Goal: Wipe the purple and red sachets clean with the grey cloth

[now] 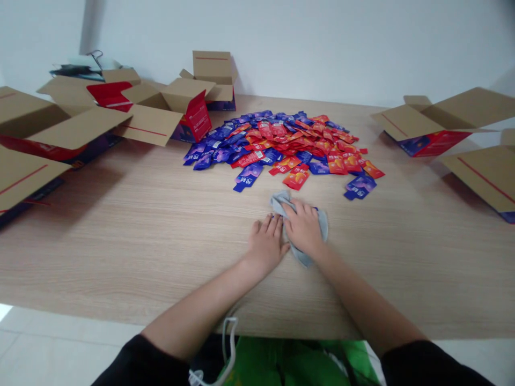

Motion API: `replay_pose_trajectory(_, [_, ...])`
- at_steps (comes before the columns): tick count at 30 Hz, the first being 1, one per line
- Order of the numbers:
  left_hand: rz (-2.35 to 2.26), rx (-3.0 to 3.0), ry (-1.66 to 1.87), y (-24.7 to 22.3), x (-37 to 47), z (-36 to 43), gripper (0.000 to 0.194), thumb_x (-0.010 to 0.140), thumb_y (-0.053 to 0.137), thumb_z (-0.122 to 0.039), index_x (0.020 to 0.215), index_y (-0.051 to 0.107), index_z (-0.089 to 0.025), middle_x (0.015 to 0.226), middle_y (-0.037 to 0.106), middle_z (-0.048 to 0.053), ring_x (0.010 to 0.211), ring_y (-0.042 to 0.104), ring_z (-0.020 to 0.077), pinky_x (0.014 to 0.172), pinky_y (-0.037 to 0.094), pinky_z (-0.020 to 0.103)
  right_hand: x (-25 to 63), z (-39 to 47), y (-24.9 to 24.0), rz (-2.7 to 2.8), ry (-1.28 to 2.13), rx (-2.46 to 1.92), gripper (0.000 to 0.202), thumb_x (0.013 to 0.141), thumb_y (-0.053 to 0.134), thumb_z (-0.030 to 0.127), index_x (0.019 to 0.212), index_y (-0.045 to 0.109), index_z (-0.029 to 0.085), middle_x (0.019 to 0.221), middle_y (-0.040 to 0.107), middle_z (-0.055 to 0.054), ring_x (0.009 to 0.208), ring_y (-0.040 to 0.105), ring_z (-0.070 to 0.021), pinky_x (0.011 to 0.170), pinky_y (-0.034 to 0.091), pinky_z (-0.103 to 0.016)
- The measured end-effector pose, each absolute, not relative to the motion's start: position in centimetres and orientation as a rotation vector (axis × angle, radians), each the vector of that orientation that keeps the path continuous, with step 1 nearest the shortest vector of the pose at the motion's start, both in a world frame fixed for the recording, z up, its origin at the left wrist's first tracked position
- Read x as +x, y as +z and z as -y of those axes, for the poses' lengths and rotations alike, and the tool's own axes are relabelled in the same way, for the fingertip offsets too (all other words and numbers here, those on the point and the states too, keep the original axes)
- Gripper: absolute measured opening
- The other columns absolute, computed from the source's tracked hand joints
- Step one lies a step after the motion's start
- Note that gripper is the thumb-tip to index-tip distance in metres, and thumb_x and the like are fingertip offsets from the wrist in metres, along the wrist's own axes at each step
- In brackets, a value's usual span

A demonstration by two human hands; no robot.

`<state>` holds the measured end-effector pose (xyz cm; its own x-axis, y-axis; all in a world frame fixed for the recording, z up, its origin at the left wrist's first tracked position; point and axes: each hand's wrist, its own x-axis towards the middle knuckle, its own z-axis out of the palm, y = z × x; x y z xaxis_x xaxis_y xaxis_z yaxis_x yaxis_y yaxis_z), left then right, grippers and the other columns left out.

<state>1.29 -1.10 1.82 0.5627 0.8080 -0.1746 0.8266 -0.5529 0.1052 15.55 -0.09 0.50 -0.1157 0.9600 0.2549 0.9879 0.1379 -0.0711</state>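
Left hand (265, 244): flat out, fingers side by side, pressing right beside the cloth;
Right hand (303, 225): clamped on a soft, rumpled grey-blue cloth (323, 224), well in front of the heap on the pale wood-grain worktop (120, 241);
Under the cloth: a dark blue scrap (316, 208) peeks out, perhaps a sachet, mostly hidden;
Good wiping: best to pin with the left fingers, stroke away from them; even pressure, no creasing;
Tally at the hands: two hands, one cloth;
Heap: flat purple-blue and red-orange sachets (281, 136), too overlapped to count; two purple-blue ones jut out in front;
Boxes: open brown cardboard boxes (80, 128) with red-and-blue outsides; two right, at least four left, flaps hiding more, maybe!
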Motion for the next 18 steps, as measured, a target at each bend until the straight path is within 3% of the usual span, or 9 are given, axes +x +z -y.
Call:
replay_pose_trajectory(9, [-1.393,2.575,-0.148,2.0,1.5,1.2,0.07,0.099,0.038,-0.051,0.155,0.026,-0.012,0.162,0.019,0.008,0.15,0.021,0.0273,0.118,0.027,0.051,24.9,1.4,-0.7,1.851,-0.306,-2.292,0.047,0.091,0.041,0.025,0.135,0.055,0.018,0.134,0.053,-0.017,0.101,0.054,-0.0308,0.082,0.043,-0.044])
replay_pose_trajectory(14, [-1.404,2.568,-0.175,2.0,1.5,1.3,0.071,0.099,0.035,-0.053,0.156,0.023,-0.01,0.163,0.014,0.008,0.151,0.018,0.0262,0.119,0.025,0.05,25.6,-0.2,1.7,1.793,-0.119,-2.1,0.044,0.09,0.037,0.018,0.128,0.058,0.015,0.112,0.057,-0.015,0.093,0.058,-0.0249,0.083,0.046,-0.038])
replay_pose_trajectory(18, [-1.411,2.574,-0.176,2.0,1.5,1.3,0.072,0.099,0.035,-0.053,0.155,0.024,-0.011,0.163,0.014,0.008,0.15,0.019,0.0266,0.118,0.026,0.05,20.5,-1.2,3.2,1.853,-0.12,-1.807,0.044,0.09,0.039,0.019,0.13,0.057,0.016,0.119,0.056,-0.014,0.107,0.054,-0.0259,0.092,0.044,-0.037])
